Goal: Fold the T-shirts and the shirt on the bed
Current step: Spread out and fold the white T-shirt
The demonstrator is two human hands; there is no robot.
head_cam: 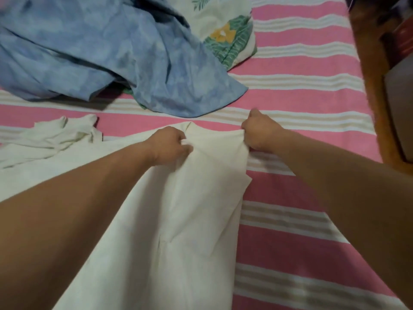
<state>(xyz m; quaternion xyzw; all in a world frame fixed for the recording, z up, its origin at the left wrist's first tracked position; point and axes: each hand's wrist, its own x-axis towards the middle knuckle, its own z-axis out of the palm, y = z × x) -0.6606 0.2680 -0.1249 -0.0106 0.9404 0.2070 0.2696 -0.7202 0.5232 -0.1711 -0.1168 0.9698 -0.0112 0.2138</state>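
Note:
A cream white garment (196, 198) lies spread lengthwise on the pink striped bed (301, 186), running from the bottom of the view up to the middle. My left hand (172, 145) grips a bunch of its fabric near the top edge. My right hand (259, 133) pinches the top right corner of the same cloth. Part of the white cloth (51, 137) lies crumpled to the left. A blue patterned garment (100, 52) is heaped at the back left.
A pillow with a green leaf and yellow flower print (228, 34) sits behind the blue heap. A brown wooden bed frame (368, 63) runs along the right edge, with floor and boxes beyond it.

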